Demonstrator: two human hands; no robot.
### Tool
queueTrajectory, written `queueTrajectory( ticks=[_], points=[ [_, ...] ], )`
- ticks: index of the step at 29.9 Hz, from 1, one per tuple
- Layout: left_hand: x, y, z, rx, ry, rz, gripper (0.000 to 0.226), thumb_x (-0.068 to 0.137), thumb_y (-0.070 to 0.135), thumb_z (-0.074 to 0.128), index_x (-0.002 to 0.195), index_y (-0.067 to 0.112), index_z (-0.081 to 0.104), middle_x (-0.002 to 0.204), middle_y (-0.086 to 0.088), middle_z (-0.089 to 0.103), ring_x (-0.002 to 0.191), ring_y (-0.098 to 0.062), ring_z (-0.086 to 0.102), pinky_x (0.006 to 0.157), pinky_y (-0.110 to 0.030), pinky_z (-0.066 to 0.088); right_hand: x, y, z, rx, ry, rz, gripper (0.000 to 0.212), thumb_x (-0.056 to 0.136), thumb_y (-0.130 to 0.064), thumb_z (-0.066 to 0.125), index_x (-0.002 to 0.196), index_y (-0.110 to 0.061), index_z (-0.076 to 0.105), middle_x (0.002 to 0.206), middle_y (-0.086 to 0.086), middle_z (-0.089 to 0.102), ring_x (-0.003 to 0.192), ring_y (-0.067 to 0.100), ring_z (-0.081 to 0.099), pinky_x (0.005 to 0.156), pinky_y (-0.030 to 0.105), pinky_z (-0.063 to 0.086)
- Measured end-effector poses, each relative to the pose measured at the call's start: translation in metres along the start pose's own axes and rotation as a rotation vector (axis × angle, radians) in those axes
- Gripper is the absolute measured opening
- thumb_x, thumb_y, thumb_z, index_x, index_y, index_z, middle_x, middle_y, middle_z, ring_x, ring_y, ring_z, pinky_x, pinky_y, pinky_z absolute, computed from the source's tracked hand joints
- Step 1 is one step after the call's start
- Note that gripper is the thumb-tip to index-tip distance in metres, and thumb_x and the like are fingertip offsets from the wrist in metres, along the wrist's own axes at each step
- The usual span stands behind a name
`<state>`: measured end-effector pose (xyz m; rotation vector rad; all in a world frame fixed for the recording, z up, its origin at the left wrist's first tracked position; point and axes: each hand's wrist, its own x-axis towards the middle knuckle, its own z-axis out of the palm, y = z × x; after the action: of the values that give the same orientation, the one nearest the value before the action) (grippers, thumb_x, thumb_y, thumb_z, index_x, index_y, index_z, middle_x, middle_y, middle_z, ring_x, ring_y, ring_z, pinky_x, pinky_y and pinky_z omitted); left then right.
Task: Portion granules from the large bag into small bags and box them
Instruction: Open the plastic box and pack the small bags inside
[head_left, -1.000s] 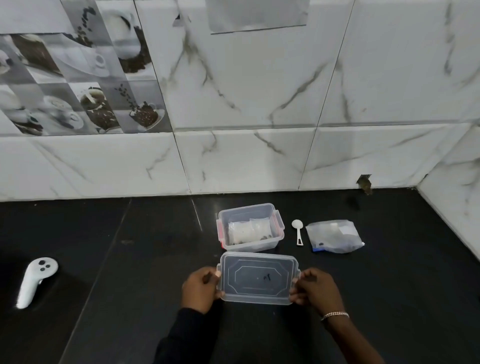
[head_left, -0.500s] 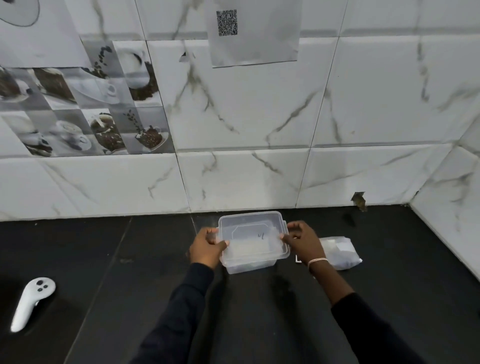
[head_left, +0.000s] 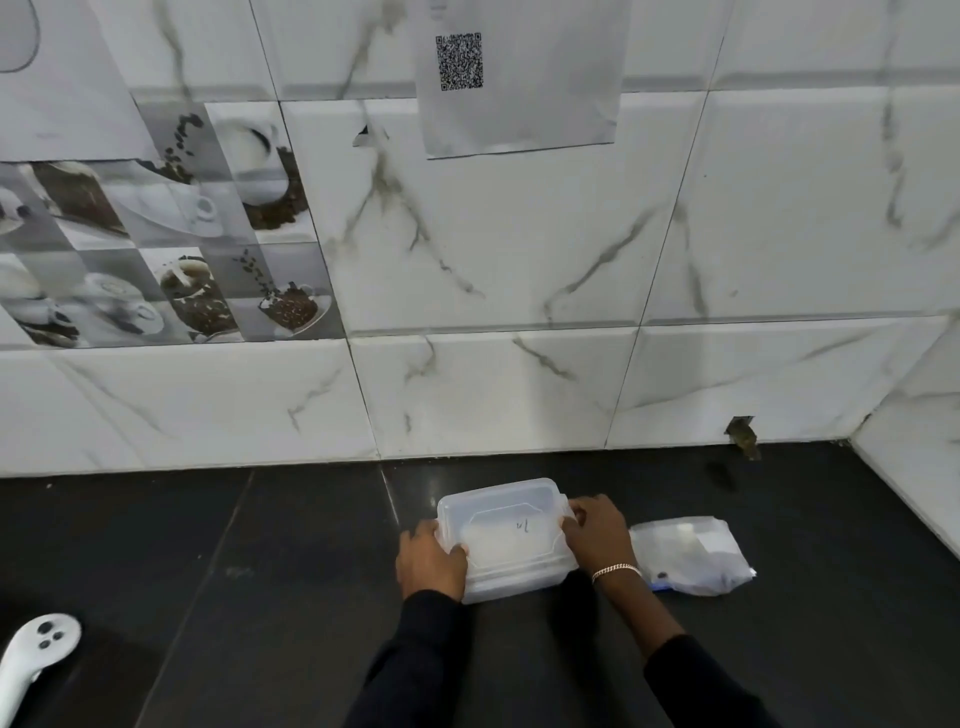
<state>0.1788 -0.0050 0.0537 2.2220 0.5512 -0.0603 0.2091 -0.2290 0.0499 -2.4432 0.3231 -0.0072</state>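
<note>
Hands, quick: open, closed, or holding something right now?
Left hand: closed, gripping the left end of the lidded box.
Right hand: closed, gripping the box's right end.

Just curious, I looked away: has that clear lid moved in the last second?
Yes. The lid moved back toward the wall and now sits on the box, level with the large bag beside it.

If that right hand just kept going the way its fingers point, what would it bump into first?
The lidded plastic box: the right hand grips its right end, fingers aimed leftward across it, so there is no gap. Beyond the box lies the left hand.
</note>
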Motion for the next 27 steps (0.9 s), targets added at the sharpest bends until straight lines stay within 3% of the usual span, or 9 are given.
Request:
queueTrajectory(
  ticks=[7, 16, 19, 24, 27],
  points=[
    [0.003, -0.008, 0.003, -0.147, -0.080, -0.042, 0.039, 0.077, 0.020, 0.074, 0.107, 0.027, 0.050, 0.101, -0.002, 0.063, 0.092, -0.024, 0.062, 0.084, -0.033, 0.052, 0.009, 0.007, -0.001, 0.108, -0.083, 0.144, 0.021, 0.082, -0.017, 0.073, 0.102, -0.016, 0.070, 0.101, 0.003, 0.070, 0.091, 0.020, 0.066, 0.081, 0.029, 0.052],
    [-0.008, -0.012, -0.006, -0.184, -0.132, 0.005, 0.036, 0.072, 0.017, 0.078, 0.098, 0.028, 0.056, 0.092, 0.005, 0.067, 0.087, -0.019, 0.064, 0.075, -0.027, 0.048, -0.010, 0.019, -0.011, 0.141, -0.089, 0.183, 0.017, 0.076, -0.014, 0.079, 0.088, -0.014, 0.067, 0.090, 0.002, 0.066, 0.081, 0.015, 0.063, 0.067, 0.025, 0.046],
    [-0.021, -0.017, -0.007, -0.192, -0.136, 0.035, 0.036, 0.072, 0.019, 0.079, 0.100, 0.029, 0.057, 0.087, 0.005, 0.067, 0.087, -0.019, 0.064, 0.074, -0.028, 0.051, -0.031, 0.026, -0.015, 0.164, -0.062, 0.197, 0.018, 0.078, -0.013, 0.078, 0.091, -0.013, 0.066, 0.089, 0.001, 0.064, 0.084, 0.018, 0.062, 0.072, 0.027, 0.044],
    [-0.049, -0.024, -0.008, -0.193, -0.164, 0.064, 0.037, 0.075, 0.018, 0.079, 0.103, 0.029, 0.057, 0.081, 0.005, 0.066, 0.075, -0.007, 0.062, 0.057, -0.016, 0.042, -0.063, 0.039, -0.023, 0.166, -0.054, 0.195, 0.020, 0.079, -0.012, 0.078, 0.095, -0.011, 0.066, 0.095, 0.004, 0.065, 0.083, 0.017, 0.061, 0.070, 0.025, 0.044],
    [-0.063, -0.028, -0.010, -0.191, -0.174, 0.063, 0.037, 0.076, 0.018, 0.079, 0.103, 0.029, 0.056, 0.082, 0.006, 0.066, 0.075, -0.005, 0.062, 0.055, -0.013, 0.041, -0.078, 0.044, -0.024, 0.192, -0.061, 0.209, 0.023, 0.078, -0.013, 0.079, 0.097, -0.012, 0.066, 0.098, 0.005, 0.066, 0.090, 0.021, 0.064, 0.079, 0.029, 0.048]
  ],
)
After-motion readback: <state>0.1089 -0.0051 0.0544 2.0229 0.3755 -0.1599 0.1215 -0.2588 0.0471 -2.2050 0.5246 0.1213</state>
